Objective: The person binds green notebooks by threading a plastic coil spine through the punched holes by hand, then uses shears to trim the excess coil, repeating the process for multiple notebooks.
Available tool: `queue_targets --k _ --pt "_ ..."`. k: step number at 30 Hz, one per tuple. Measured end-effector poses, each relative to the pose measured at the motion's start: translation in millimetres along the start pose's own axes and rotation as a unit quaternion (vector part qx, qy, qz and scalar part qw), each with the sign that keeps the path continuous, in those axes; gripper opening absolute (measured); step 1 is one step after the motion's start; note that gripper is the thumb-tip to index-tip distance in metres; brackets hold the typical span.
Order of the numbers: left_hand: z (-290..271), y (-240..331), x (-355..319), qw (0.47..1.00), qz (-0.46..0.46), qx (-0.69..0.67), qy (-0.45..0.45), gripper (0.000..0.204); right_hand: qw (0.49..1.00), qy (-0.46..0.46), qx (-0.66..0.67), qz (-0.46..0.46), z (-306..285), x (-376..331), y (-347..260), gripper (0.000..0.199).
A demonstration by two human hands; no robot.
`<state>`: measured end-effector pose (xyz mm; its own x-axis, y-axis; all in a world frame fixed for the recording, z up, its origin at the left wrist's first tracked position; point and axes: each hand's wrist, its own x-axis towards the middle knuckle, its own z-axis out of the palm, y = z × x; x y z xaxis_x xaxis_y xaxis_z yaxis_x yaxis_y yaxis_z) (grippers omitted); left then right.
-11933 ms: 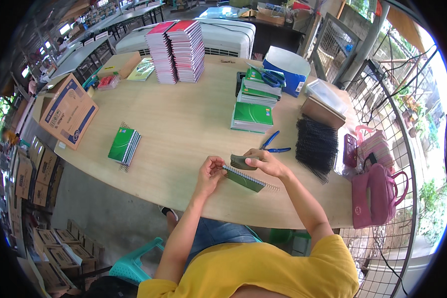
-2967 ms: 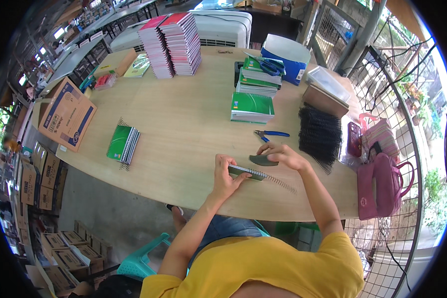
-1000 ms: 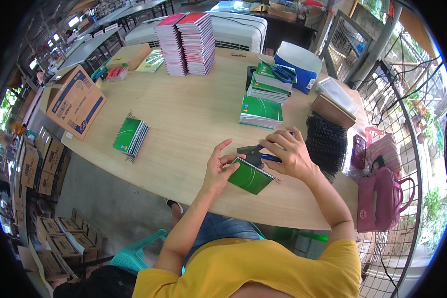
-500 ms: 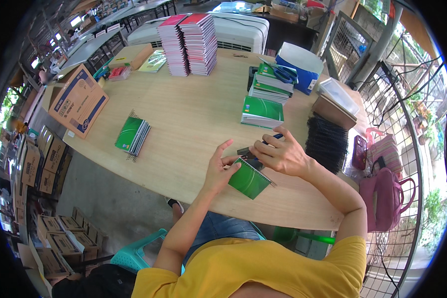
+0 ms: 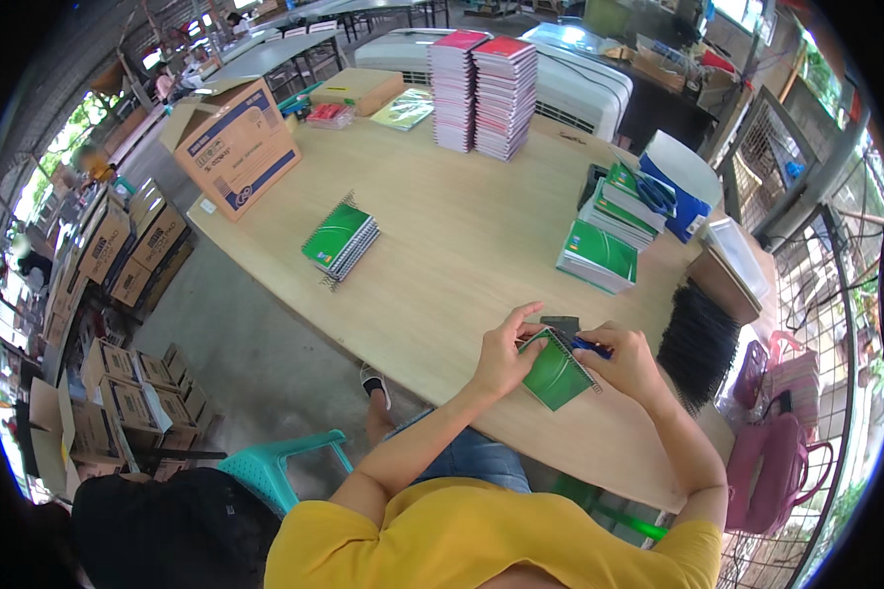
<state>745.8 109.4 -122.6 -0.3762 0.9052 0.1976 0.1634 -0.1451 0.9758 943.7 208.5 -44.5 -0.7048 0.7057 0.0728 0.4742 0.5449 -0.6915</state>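
My left hand [image 5: 506, 358] holds a small green spiral notebook [image 5: 560, 378] by its upper left corner, thumb on the cover. A dark wire coil runs along its upper right edge, with a loose end poking out at the lower right. My right hand [image 5: 627, 365] is closed round blue-handled pliers [image 5: 591, 348] beside that coil; their jaws are mostly hidden. Just beyond the notebook lies a dark grey block [image 5: 560, 322]. Farther left, a small stack of green spiral notebooks [image 5: 341, 243] has coil ends sticking out at both sides.
Green notebooks without visible coils [image 5: 599, 257] sit at the right, with blue-handled scissors [image 5: 655, 193] on the pile behind. Black wire coils [image 5: 699, 344] lie near the right edge. Red-covered notebook stacks [image 5: 481, 98] stand at the back; a cardboard box [image 5: 236, 147] stands far left.
The view has shifted, so the table's things appear farther right. My right hand and the pliers have come down from above the notebook's top end to partway along its coil.
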Motion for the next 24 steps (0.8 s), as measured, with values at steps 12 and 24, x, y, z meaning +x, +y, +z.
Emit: queue_targets --k 12,24 --pt "-295 81 129 0.803 0.121 0.524 0.257 0.017 0.974 0.168 -0.129 0.078 -5 -36 83 0.03" --pt "-316 -58 211 0.833 0.124 0.53 -0.099 0.019 0.95 0.262 -0.169 0.003 60 -27 129 0.043"
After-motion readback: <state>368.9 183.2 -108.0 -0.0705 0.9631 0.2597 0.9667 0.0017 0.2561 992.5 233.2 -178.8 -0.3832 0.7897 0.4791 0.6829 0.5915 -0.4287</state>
